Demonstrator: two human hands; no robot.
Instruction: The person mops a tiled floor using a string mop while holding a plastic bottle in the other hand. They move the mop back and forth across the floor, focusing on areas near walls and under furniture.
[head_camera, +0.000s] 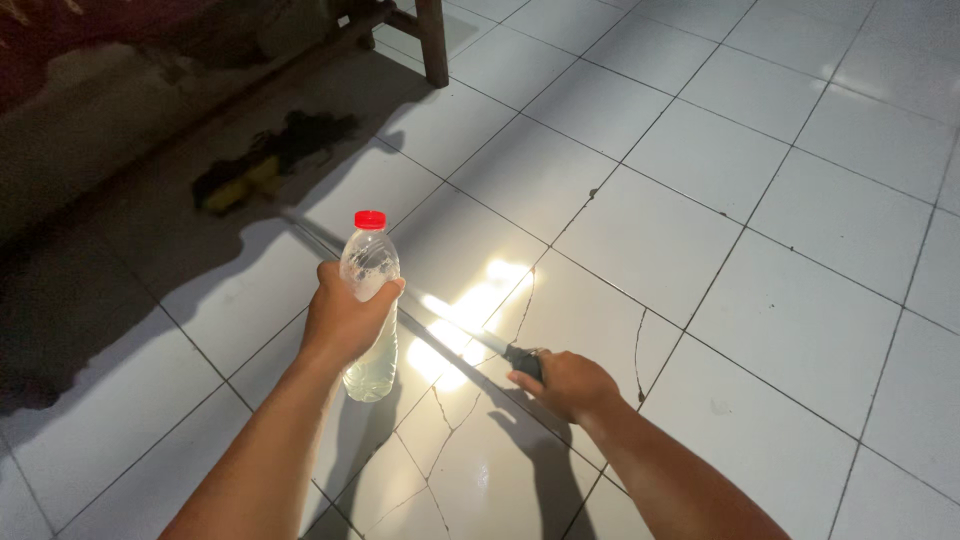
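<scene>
Left hand (345, 320) clenched round clear plastic bottle (371, 300), red cap (370, 219), upright, raised above white tiled floor (800, 220); right hand (565, 383) closed on dark handle end of long mop pole (400, 305); pole slanting across floor to yellow-and-black mop head (262, 172) near wooden leg (432, 40).
</scene>
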